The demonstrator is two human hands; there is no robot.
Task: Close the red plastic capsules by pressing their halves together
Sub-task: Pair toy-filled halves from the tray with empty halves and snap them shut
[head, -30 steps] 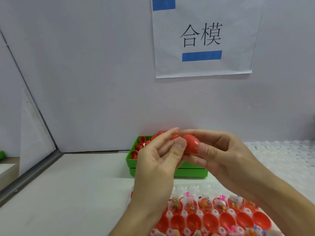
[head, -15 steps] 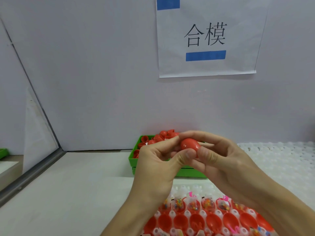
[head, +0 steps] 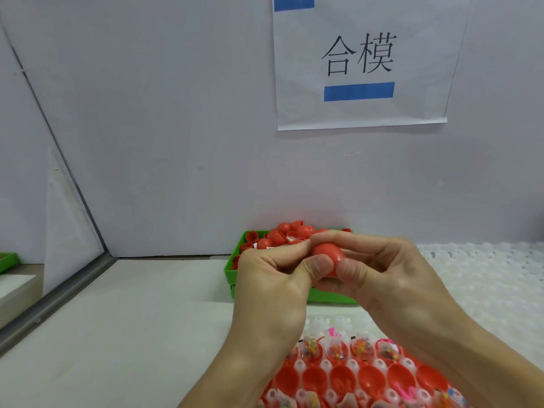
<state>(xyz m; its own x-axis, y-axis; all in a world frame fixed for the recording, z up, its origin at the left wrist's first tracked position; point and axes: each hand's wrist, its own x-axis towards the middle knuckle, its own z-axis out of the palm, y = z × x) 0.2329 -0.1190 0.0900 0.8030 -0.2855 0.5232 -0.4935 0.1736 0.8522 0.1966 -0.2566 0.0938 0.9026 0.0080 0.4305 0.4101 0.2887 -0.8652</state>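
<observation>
You held the capsule (head: 327, 258) in mid-air above the green bin (head: 235, 275), your left hand (head: 272, 285) and right hand (head: 391, 272) both pinching it, thumbs pressed on its near face, probably to snap the halves shut over the tray (head: 379, 378).

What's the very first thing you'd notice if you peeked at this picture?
Right in the middle, a left hand and a right hand pinch a red capsule between their fingers. Behind them, a green tray heaped with red capsule halves sits against the wall. High on the wall hangs a white paper sign with black characters and blue bars.
</observation>
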